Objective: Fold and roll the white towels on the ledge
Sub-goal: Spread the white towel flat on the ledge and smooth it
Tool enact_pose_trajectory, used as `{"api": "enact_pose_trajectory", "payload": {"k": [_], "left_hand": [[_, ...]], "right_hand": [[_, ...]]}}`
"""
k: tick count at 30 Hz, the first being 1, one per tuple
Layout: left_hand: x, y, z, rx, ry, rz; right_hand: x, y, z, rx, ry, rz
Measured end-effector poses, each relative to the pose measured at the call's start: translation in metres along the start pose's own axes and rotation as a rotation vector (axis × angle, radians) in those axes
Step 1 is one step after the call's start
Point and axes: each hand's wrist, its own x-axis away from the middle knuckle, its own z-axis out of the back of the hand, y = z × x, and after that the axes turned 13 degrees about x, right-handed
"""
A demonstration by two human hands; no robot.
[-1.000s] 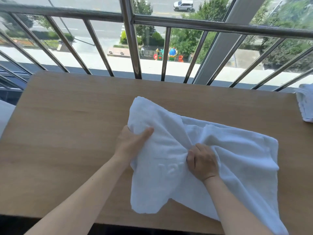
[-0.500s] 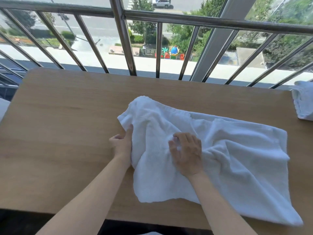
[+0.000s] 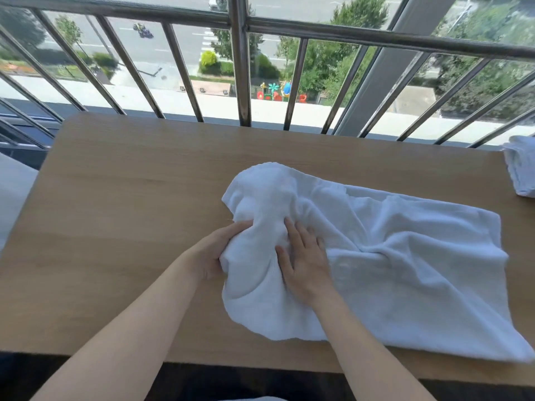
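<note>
Gripping the rumpled, fluffy towel (image 3: 405, 256), left hand (image 3: 210, 257) curls; right hand (image 3: 304, 264) presses flat.

The person is showing two bare arms, uncovered from the picture's lower edge up to the fingertips. The left forearm (image 3: 139, 322), coming in at about 7 o'clock, is looking long and slim, narrowing toward the wrist. The right forearm (image 3: 367, 351), at about 5 o'clock, is tapering the same way. The left hand (image 3: 214, 256) and the right hand (image 3: 304, 264) are going bare too, the right one's fingers (image 3: 291, 233) looking slender. At 6 o'clock a thin white strip (image 3: 252, 399) is peeking in; whether it is clothing cannot be told.
</note>
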Motion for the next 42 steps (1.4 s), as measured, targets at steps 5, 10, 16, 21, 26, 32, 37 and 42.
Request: {"api": "enact_pose_trajectory", "payload": {"k": [5, 10, 16, 21, 26, 32, 37, 42], "left_hand": [[0.014, 0.014, 0.034, -0.086, 0.245, -0.399], [0.019, 0.024, 0.065, -0.174, 0.091, -0.422], [0.008, 0.042, 0.077, -0.489, 0.002, -0.605], [-0.008, 0.048, 0.094, -0.350, 0.195, -0.536], [-0.024, 0.075, 0.092, -0.279, 0.168, -0.555], [-0.028, 0.091, 0.093, -0.296, 0.031, -0.670], [-0.038, 0.097, 0.104, -0.337, 0.294, -0.609], [-0.025, 0.088, 0.111, -0.361, 0.266, -0.430]], "right_hand": [[-0.005, -0.020, -0.028, 0.281, -0.034, -0.124], [-0.018, -0.063, -0.038, 0.184, 0.048, -0.173], [-0.023, -0.088, -0.064, 0.275, 0.011, -0.121], [-0.026, -0.092, -0.072, 0.408, 0.000, -0.141], [-0.038, -0.108, -0.066, 0.416, 0.011, -0.186], [-0.054, -0.113, -0.069, 0.388, 0.107, -0.175], [-0.052, -0.109, -0.079, 0.415, 0.040, -0.158], [-0.056, -0.110, -0.076, 0.425, 0.007, -0.158]]}}
